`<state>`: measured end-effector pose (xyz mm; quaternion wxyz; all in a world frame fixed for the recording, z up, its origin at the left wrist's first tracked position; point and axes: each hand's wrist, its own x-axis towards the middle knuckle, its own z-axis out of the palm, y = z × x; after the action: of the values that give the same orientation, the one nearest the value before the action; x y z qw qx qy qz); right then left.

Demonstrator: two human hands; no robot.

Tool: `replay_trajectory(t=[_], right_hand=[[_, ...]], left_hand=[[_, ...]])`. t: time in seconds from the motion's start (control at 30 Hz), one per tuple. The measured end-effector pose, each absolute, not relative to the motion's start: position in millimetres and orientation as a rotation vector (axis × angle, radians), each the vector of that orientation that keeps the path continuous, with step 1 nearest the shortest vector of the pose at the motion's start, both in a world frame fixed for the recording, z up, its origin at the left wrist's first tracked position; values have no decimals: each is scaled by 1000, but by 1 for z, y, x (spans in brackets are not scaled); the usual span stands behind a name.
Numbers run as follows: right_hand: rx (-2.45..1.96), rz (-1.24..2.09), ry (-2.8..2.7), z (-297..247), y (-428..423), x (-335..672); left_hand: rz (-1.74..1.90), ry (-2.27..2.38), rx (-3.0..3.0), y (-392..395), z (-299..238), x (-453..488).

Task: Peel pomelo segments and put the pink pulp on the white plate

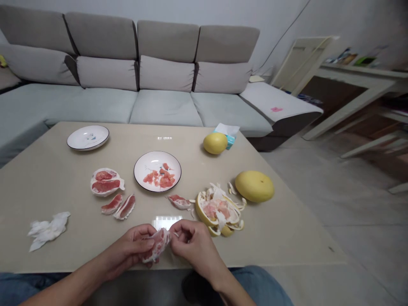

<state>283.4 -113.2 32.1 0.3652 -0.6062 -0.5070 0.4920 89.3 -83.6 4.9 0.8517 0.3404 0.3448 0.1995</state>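
Observation:
Above the table's near edge, my left hand (130, 248) grips a red pomelo segment (157, 244) with white membrane on it. The thumb and fingers of my right hand (193, 244) pinch the membrane at the segment's right end. Just beyond my hands lies another pomelo segment (179, 202). A plate (144, 158) with peeled red pulp (164, 178) stands further back. Left of it sit a partly divided pomelo (105, 182) and two loose segments (125, 207). Yellow-and-white pomelo peel (204, 212) with membrane scraps in it lies right of my right hand.
Two whole yellow pomelos, one at the right (254, 186) and one farther back (215, 143), rest on the table (270, 242). A tissue pack (231, 138) stands behind the far one. A second plate (87, 137) and a crumpled tissue (49, 229) are at left. Behind is a sofa (165, 106).

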Motion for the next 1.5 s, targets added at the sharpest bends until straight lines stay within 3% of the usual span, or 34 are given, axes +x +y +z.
replay_trajectory(t=[0.37, 0.53, 1.1, 1.23, 1.5], right_hand=[[-1506, 1412, -1139, 26, -110, 280], [-1338, 1503, -1103, 28, -108, 284], [-1529, 1099, -1358, 25, -115, 277], [-1508, 1237, -1214, 26, -113, 276], [-1341, 1538, -1026, 28, -112, 279]], left_hand=[[532, 862, 1581, -89, 1, 92], [517, 839, 1562, -86, 7, 91], [486, 792, 1748, -83, 0, 83], [424, 698, 1651, -80, 14, 86], [402, 553, 873, -86, 7, 86]])
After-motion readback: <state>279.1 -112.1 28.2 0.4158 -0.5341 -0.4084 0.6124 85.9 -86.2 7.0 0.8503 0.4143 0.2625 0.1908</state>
